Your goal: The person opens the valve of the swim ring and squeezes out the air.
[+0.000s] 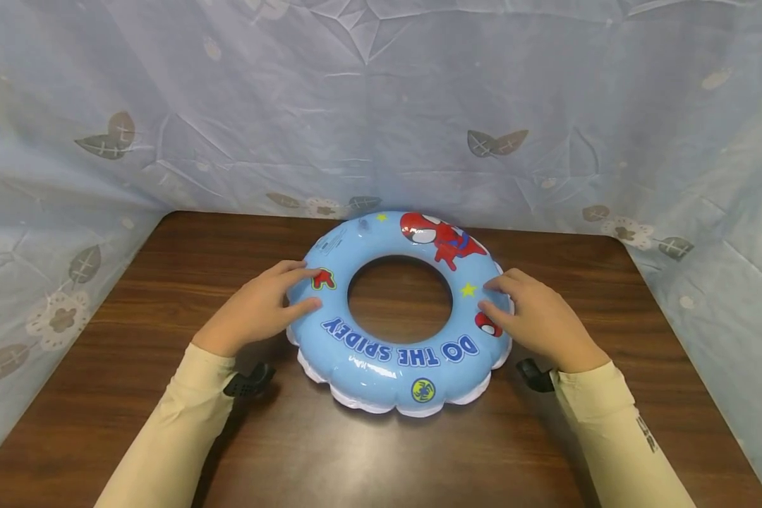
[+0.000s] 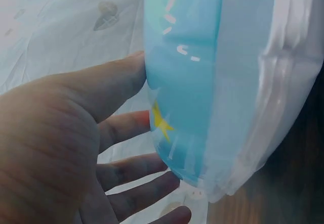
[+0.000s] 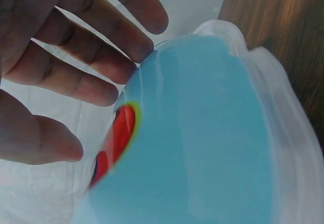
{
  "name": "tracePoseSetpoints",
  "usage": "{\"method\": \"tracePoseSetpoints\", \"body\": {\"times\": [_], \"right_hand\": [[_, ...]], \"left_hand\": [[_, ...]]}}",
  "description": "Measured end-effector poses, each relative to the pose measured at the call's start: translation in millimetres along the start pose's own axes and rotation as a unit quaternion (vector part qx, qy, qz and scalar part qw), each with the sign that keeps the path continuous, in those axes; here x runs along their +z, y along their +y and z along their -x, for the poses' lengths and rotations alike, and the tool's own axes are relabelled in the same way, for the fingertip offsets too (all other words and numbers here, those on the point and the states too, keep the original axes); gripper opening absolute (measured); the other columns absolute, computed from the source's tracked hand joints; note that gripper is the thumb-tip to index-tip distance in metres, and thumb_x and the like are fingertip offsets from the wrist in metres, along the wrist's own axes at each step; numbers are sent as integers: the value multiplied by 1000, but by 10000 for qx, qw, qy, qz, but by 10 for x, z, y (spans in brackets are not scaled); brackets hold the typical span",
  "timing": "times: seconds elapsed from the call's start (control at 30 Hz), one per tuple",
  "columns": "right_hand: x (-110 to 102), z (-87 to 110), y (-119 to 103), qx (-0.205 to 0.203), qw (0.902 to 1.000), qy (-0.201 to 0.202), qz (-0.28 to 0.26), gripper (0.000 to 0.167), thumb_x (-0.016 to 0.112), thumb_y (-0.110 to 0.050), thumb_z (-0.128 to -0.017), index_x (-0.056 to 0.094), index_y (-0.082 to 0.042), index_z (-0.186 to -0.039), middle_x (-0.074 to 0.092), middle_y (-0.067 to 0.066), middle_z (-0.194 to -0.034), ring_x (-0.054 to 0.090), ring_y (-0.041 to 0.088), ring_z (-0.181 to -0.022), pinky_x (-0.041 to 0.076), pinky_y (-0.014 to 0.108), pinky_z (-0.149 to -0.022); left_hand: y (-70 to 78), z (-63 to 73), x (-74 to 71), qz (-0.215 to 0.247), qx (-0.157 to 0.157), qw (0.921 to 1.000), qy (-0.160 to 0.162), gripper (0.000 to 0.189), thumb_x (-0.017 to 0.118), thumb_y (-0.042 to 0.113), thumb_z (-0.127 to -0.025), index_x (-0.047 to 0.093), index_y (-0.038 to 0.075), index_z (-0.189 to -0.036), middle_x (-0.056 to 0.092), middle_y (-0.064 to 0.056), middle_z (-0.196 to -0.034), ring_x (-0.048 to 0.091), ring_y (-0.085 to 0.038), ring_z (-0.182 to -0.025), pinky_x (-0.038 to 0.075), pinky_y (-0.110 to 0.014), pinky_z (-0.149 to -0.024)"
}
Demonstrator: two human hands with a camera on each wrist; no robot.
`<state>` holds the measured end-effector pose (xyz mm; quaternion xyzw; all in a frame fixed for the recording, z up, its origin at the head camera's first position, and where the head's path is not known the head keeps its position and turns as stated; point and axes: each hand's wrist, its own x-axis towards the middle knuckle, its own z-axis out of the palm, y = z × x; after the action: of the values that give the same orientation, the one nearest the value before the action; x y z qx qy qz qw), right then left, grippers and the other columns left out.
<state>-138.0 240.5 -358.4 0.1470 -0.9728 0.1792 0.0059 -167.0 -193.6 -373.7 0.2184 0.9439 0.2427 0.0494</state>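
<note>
An inflated blue swim ring [image 1: 381,374] lies flat on the wooden table, with red cartoon figures, yellow stars, the words "DO THE SPIDEY" and a white scalloped edge. On its left side rests my left hand [image 1: 254,307], thumb and fingertips touching the top surface. The left wrist view shows that hand's fingers [image 2: 126,128] spread and nearly straight along the ring's side [image 2: 187,107]. My right hand [image 1: 540,314] is at the opposite side, fingertips right at the ring's upper surface. In the right wrist view its fingers [image 3: 101,47] are spread beside the ring's blue wall [image 3: 202,123].
The dark brown table [image 1: 184,261] has rounded far corners. A pale grey-blue cloth [image 1: 368,106] with leaf and flower prints hangs behind and at both sides. Each wrist wears a small black device, such as the left one [image 1: 250,381].
</note>
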Motion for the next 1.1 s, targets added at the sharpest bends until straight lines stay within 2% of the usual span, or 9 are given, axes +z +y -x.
{"method": "tracePoseSetpoints", "body": {"times": [0.1, 0.2, 0.33, 0.4, 0.53, 0.67, 0.87, 0.97, 1.1], "right_hand": [[5, -6, 30, 32, 10000, -15, 37, 46, 71, -38, -97, 68, -5, -128, 64, 13, -117, 65, 31, -102, 56, 57, -91], [24, -22, 71, 47, 10000, 5, 63, 47, 71, -37, -97, 66, -4, -131, 63, 15, -125, 64, 34, -111, 54, 58, -95], [58, -42, 143, 66, 10000, -6, 22, 50, 69, -31, -98, 60, -2, -139, 57, 19, -142, 57, 40, -130, 46, 60, -106], [72, -50, 179, 95, 9999, -77, -9, 53, 67, -28, -100, 56, -1, -144, 52, 21, -150, 49, 42, -139, 40, 61, -112], [73, -57, 229, 166, 9993, -327, -66, 60, 61, -27, -103, 44, -1, -155, 38, 21, -162, 34, 44, -149, 31, 62, -116], [21, -12, 186, 50, 9988, -486, 15, 68, 64, -30, -102, 37, -2, -158, 29, 23, -166, 28, 49, -150, 30, 66, -115], [-65, 131, -156, -765, 9949, -647, 109, 71, 76, -46, -92, 55, -6, -148, 53, 16, -149, 50, 38, -137, 46, 59, -107], [-67, 190, -301, -1147, 9874, -1086, -47, 72, 75, -58, -89, 63, -10, -141, 62, 7, -139, 58, 29, -129, 51, 52, -105], [-52, 227, -362, -1196, 9804, -1560, -116, 70, 74, -64, -87, 67, -13, -136, 66, 1, -133, 59, 24, -126, 51, 49, -104]], "left_hand": [[42, -1, 5, -119, 65, 9999, 15, 61, 65, 52, -98, 57, 20, -149, 50, -16, -150, 57, -34, -129, 47, -58, -106], [96, 24, -5, -212, 163, 9996, 25, 58, 67, 53, -97, 60, 22, -146, 57, -11, -136, 65, -25, -102, 54, -50, -92], [198, 71, -32, -261, 274, 9992, -92, 55, 73, 50, -94, 64, 23, -142, 60, -5, -118, 57, -14, -77, 51, -37, -74], [257, 96, -46, -322, 350, 9987, -204, 54, 77, 46, -92, 67, 22, -139, 61, -4, -113, 55, -12, -75, 50, -35, -72], [356, 131, -59, -475, 575, 9966, -343, 48, 82, 37, -89, 71, 19, -132, 64, -3, -111, 59, -14, -82, 51, -35, -75], [382, 124, -34, -454, 793, 9958, -60, 47, 81, 35, -90, 71, 16, -132, 65, -4, -121, 63, -21, -103, 54, -41, -87], [318, 64, 58, -385, 879, 9951, 232, 60, 77, 44, -92, 63, 16, -143, 44, -16, -156, 34, -38, -149, 40, -58, -113], [299, 50, 78, -370, 776, 9962, 133, 60, 77, 46, -92, 63, 16, -143, 37, -15, -163, 25, -39, -154, 36, -60, -115], [309, 50, 76, -362, 558, 9978, -64, 61, 74, 51, -93, 63, 19, -143, 39, -13, -163, 34, -36, -151, 41, -58, -112]]}}
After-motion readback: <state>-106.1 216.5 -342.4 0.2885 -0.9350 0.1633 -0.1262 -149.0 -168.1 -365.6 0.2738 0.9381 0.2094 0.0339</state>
